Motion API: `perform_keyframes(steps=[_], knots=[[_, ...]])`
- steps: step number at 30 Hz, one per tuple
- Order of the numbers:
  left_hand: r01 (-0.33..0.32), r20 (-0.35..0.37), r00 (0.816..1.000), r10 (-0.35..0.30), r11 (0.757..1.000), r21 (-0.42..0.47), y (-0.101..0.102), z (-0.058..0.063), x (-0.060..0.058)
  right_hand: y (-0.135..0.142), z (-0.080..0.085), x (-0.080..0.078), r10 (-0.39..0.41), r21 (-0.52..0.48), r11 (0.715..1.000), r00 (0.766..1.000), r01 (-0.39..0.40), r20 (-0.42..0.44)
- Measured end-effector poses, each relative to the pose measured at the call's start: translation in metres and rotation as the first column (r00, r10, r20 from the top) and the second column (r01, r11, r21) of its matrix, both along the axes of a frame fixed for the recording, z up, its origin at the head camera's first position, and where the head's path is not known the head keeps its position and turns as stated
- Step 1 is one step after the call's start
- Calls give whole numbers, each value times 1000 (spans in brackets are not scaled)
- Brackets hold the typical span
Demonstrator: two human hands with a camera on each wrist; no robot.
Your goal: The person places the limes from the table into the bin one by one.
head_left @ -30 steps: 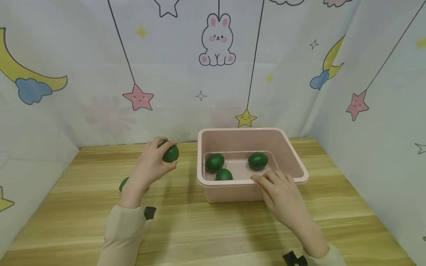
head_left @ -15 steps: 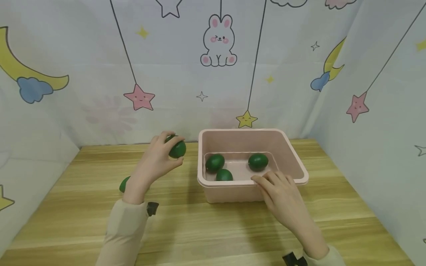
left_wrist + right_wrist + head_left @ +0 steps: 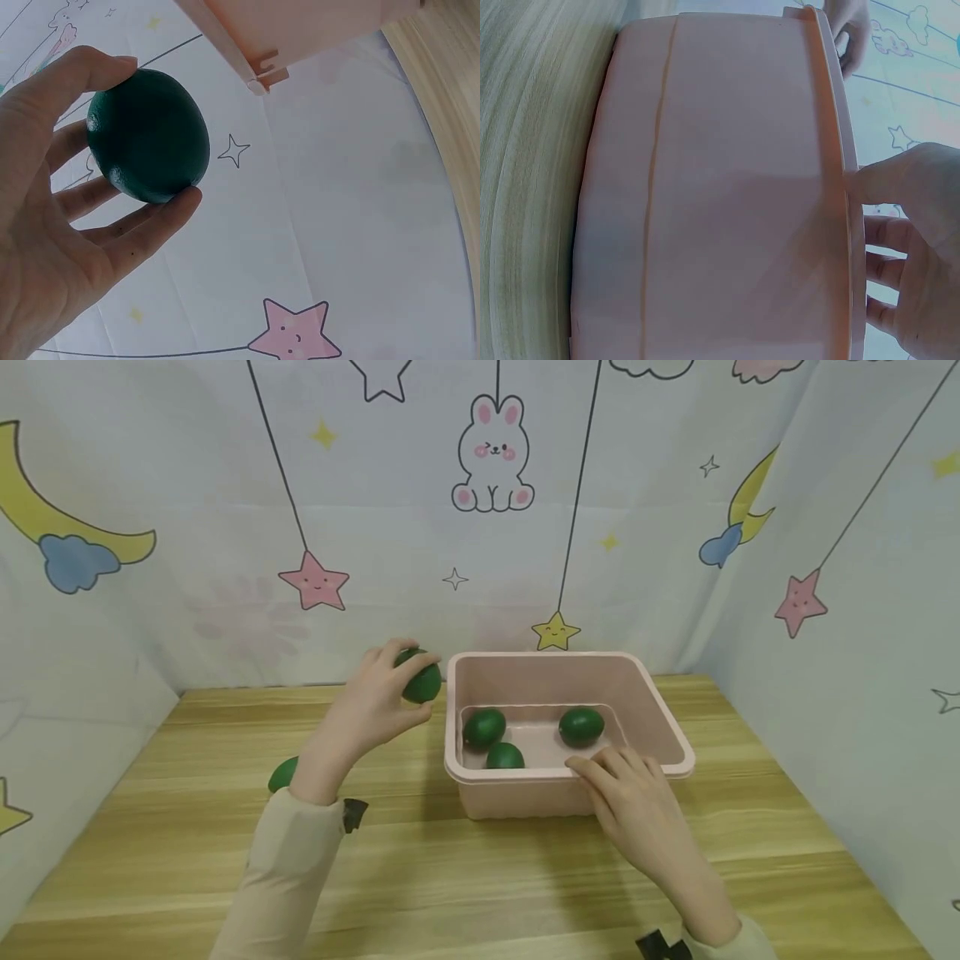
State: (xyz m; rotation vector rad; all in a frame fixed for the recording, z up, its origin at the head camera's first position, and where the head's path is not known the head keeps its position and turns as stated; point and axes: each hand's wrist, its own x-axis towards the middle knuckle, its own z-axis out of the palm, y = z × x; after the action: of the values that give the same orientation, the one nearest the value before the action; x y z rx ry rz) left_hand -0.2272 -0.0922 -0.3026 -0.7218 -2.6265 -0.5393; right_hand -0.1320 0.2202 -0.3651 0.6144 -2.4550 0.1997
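Note:
My left hand (image 3: 378,703) holds a dark green lime (image 3: 424,685) in the air, just left of the pink plastic bin (image 3: 540,774). In the left wrist view, the thumb and fingertips pinch the lime (image 3: 150,135) from opposite sides, and the palm stays off it. Inside the bin lie two limes at the left, one behind (image 3: 484,727) and one in front (image 3: 506,756), plus a third lime (image 3: 581,726) farther right. My right hand (image 3: 637,810) grips the bin's near rim, thumb outside and fingers over the inner side.
Another lime (image 3: 283,774) lies on the wooden table (image 3: 450,893), partly hidden by the left forearm. A white curtain (image 3: 390,527) printed with stars, moons and a rabbit hangs behind the table and along both sides.
My left hand has carried the lime right and upward, closer to the bin's left side. More of the lime on the table shows. My right hand keeps its place on the rim.

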Motion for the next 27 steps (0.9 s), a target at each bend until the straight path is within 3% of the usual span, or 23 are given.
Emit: perform_keyframes(steps=[9, 20, 27], knots=[[61, -2, 998, -61, 998, -33, 17, 15, -3, -1, 1, 0, 7, 0, 1000, 1000, -7, 0], [112, 72, 992, -108, 992, -63, 41, 25, -3, 0, 1, -1, 9, 4, 1000, 1000, -9, 0], [162, 71, 985, -155, 980, -112, 56, 33, -5, 0, 2, -1, 8, 0, 1000, 1000, -8, 8]])
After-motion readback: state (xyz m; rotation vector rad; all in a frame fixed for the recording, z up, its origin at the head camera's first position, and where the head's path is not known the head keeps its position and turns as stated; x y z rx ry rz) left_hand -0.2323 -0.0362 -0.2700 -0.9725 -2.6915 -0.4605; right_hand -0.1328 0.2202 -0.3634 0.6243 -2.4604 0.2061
